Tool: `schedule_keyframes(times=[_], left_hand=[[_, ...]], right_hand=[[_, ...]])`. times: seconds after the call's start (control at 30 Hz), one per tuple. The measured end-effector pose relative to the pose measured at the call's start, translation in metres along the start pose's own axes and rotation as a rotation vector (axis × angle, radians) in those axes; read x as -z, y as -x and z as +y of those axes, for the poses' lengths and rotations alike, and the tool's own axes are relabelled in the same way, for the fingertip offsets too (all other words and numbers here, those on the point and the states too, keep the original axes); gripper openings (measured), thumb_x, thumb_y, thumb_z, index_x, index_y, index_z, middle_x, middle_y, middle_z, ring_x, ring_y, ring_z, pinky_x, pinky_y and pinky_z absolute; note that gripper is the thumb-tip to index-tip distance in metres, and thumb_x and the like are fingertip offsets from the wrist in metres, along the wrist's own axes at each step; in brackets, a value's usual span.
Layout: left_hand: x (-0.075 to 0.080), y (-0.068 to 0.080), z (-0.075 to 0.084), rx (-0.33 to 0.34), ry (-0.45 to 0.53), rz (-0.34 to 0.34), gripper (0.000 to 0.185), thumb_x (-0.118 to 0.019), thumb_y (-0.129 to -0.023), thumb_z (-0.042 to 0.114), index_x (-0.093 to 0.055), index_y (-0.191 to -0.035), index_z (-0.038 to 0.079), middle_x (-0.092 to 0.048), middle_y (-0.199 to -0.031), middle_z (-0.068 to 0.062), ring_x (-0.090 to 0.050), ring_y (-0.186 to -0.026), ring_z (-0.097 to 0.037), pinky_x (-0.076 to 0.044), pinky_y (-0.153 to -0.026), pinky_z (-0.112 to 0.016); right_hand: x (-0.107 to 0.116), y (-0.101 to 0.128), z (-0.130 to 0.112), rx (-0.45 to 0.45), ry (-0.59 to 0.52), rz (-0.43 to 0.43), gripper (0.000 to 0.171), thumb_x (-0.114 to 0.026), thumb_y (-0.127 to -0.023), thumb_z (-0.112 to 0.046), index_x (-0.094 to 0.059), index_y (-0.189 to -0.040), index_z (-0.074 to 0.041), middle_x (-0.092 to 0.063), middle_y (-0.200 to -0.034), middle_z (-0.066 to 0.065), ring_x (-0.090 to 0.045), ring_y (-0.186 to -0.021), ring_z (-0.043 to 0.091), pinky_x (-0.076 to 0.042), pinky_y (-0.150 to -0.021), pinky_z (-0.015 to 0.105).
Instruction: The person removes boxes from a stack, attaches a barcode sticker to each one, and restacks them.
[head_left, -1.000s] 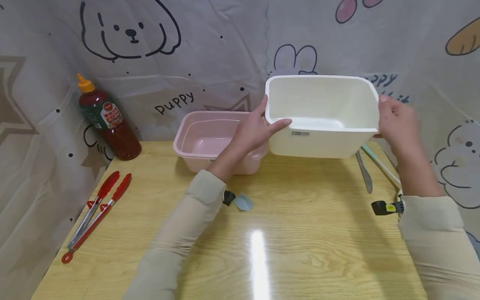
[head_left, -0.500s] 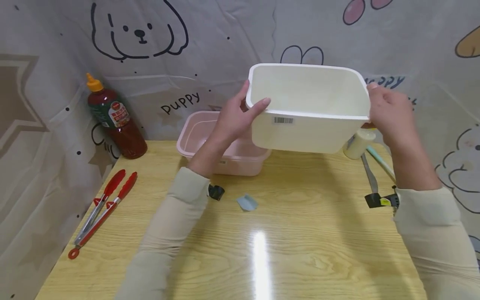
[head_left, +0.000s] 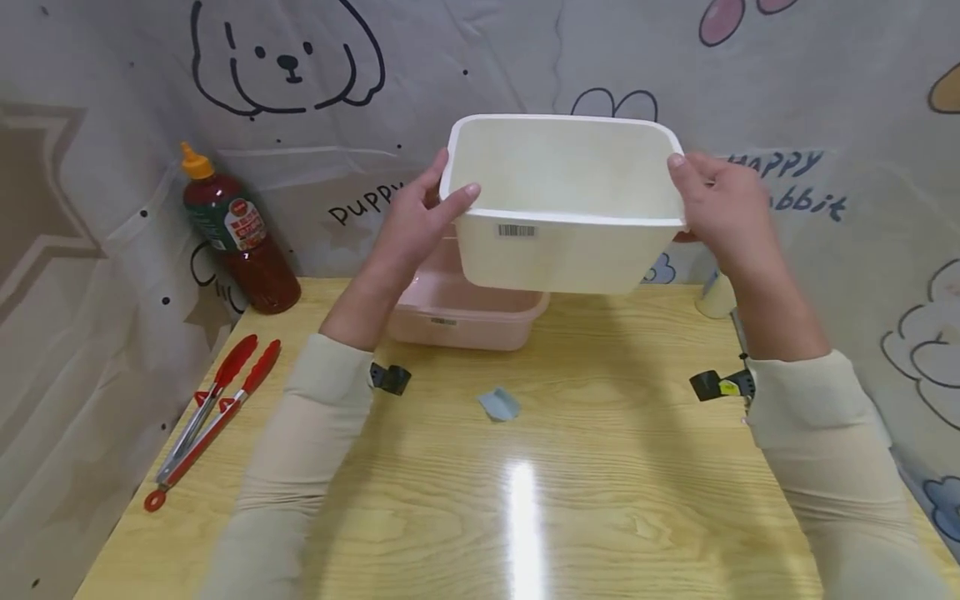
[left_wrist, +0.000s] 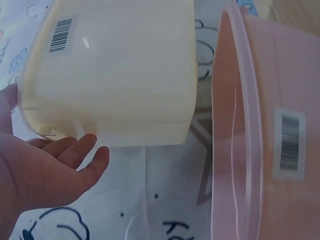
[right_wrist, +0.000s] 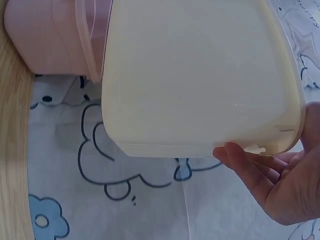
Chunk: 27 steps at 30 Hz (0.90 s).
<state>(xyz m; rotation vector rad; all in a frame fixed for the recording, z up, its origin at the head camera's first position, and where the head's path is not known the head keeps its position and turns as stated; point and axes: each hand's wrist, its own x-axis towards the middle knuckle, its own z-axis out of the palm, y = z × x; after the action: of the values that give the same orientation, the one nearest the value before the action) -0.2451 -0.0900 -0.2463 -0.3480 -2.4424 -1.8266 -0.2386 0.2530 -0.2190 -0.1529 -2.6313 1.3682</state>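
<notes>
A cream-white plastic storage bin (head_left: 555, 250), its mouth tipped toward me, is held up above the table by both hands. My left hand (head_left: 412, 217) grips its left end, thumb over the front rim and fingers under the lip, as the left wrist view shows. At the other end my right hand (head_left: 723, 204) pinches the rim, with curled fingers (right_wrist: 245, 167) beneath it in the right wrist view. Below and behind the white bin stands a pink bin (head_left: 465, 325) on the table, partly hidden by it. The white bin appears apart from the pink one.
Red-tipped tongs (head_left: 213, 417) lie at the table's left side, below a red sauce bottle (head_left: 243, 233) standing by the curtain. A small blue-grey scrap (head_left: 499, 404) lies mid-table. Behind the right forearm a whitish bottle (head_left: 716, 297) is partly hidden.
Both hands have carried the white bin left and slightly up, from the right of the pink bin to over it. The whitish bottle has come into view at the right.
</notes>
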Motion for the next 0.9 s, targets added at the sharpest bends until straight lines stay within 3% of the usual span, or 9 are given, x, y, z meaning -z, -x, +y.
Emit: schedule_keyframes(times=[0.3,0.57,0.73,0.9], left_hand=[[0.024,0.003,-0.006,-0.02,0.038,0.06,0.076,-0.067,-0.097,0.041,-0.029,-0.161,0.026,-0.035,-0.164,0.01,-0.046,-0.142,-0.01,-0.042,-0.116,-0.032],[0.06,0.009,-0.01,0.018,0.019,0.08,0.073,-0.063,-0.099,0.041,-0.027,-0.161,0.026,-0.024,-0.168,0.013,-0.032,-0.152,-0.009,-0.035,-0.121,-0.034],[0.076,0.01,-0.018,0.049,0.049,0.102,0.071,-0.062,-0.1,0.04,-0.028,-0.161,0.028,-0.021,-0.168,0.015,-0.032,-0.152,-0.011,-0.035,-0.122,-0.041],[0.08,0.008,-0.031,0.049,0.053,0.1,0.07,-0.062,-0.1,0.04,-0.028,-0.161,0.029,-0.021,-0.169,0.014,-0.03,-0.153,-0.012,-0.033,-0.123,-0.041]], right_hand=[[-0.021,0.004,-0.016,0.023,-0.006,-0.046,0.062,-0.044,-0.101,-0.061,-0.049,-0.152,-0.026,-0.06,-0.14,0.012,-0.066,-0.104,0.022,-0.06,-0.073,0.024],[-0.05,0.005,-0.034,0.084,-0.036,-0.066,0.058,-0.044,-0.105,-0.05,-0.044,-0.154,-0.018,-0.065,-0.134,0.017,-0.068,-0.09,0.016,-0.06,-0.066,0.024],[-0.068,0.006,-0.041,0.095,0.002,-0.087,0.059,-0.04,-0.106,-0.052,-0.042,-0.156,-0.021,-0.066,-0.136,0.013,-0.069,-0.096,0.019,-0.061,-0.074,0.026],[-0.078,0.009,-0.04,0.111,0.03,-0.087,0.062,-0.038,-0.104,-0.058,-0.043,-0.155,-0.023,-0.067,-0.133,0.01,-0.07,-0.102,0.021,-0.062,-0.082,0.031]])
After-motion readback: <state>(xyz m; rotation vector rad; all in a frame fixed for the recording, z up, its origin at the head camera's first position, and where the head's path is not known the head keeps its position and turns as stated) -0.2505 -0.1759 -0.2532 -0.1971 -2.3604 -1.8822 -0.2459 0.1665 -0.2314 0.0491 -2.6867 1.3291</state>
